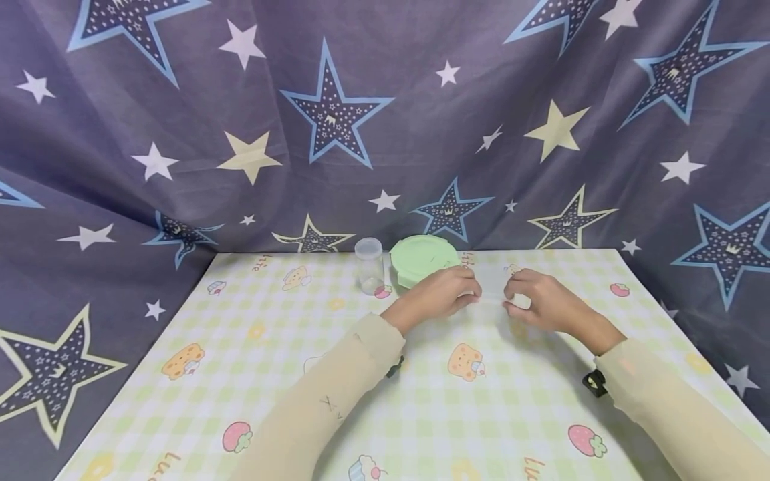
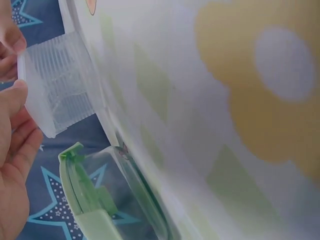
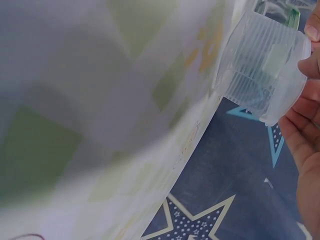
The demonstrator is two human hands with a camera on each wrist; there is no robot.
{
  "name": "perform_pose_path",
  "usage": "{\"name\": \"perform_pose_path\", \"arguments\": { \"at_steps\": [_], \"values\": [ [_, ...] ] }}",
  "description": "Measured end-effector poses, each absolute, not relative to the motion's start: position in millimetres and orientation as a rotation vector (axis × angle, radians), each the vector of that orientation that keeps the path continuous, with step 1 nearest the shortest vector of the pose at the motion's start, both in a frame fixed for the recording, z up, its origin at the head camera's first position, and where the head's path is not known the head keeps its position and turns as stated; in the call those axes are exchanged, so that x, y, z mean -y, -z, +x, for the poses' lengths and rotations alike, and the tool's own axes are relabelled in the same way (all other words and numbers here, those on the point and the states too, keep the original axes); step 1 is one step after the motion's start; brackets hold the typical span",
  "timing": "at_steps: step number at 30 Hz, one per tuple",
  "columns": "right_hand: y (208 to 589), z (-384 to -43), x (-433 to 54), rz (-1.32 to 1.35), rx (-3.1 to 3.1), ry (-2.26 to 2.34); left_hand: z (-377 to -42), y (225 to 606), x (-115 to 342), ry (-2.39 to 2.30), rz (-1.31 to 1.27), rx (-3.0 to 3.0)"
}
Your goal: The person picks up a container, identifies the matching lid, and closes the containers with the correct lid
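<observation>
A clear, ribbed plastic container [image 2: 70, 85] with a translucent whitish lid [image 2: 39, 95] stands between the two hands, near the back of the table. Thumb and fingers of my left hand [image 1: 442, 292] pinch one side of the lid's rim. On the opposite side my right hand [image 1: 544, 300] pinches the same rim, its thumb towards me. From the head, the see-through container [image 1: 492, 284] barely shows against the cloth. In the right wrist view the container [image 3: 255, 65] sits upright on the table, its lid on top.
A round glass box with a pale green clip lid [image 1: 424, 257] stands just left of the container, behind my left hand. Further left is a clear lidded jar [image 1: 369, 267]. A checked tablecloth [image 1: 240, 387] covers the table; a star-patterned curtain [image 1: 361, 194] hangs behind its back edge.
</observation>
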State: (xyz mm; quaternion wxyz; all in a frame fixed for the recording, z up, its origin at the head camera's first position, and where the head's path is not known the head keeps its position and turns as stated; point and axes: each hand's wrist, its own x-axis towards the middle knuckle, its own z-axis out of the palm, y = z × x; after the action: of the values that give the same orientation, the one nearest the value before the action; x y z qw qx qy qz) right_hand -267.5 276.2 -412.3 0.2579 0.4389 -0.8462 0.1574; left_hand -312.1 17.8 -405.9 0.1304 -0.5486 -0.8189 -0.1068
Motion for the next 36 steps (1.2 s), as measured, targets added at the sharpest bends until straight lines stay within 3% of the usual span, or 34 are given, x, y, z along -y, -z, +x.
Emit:
{"name": "perform_pose_path", "arguments": {
  "at_steps": [23,36],
  "values": [
    [411.2,-305.0,-292.4,0.993,2.362,-0.509,-331.9,407.7,-57.0,0.243,-1.22,2.561],
    [410.5,-321.5,-298.2,0.931,2.43,-0.512,-345.9,410.6,-68.0,0.162,-1.171,2.548]
  ]
}}
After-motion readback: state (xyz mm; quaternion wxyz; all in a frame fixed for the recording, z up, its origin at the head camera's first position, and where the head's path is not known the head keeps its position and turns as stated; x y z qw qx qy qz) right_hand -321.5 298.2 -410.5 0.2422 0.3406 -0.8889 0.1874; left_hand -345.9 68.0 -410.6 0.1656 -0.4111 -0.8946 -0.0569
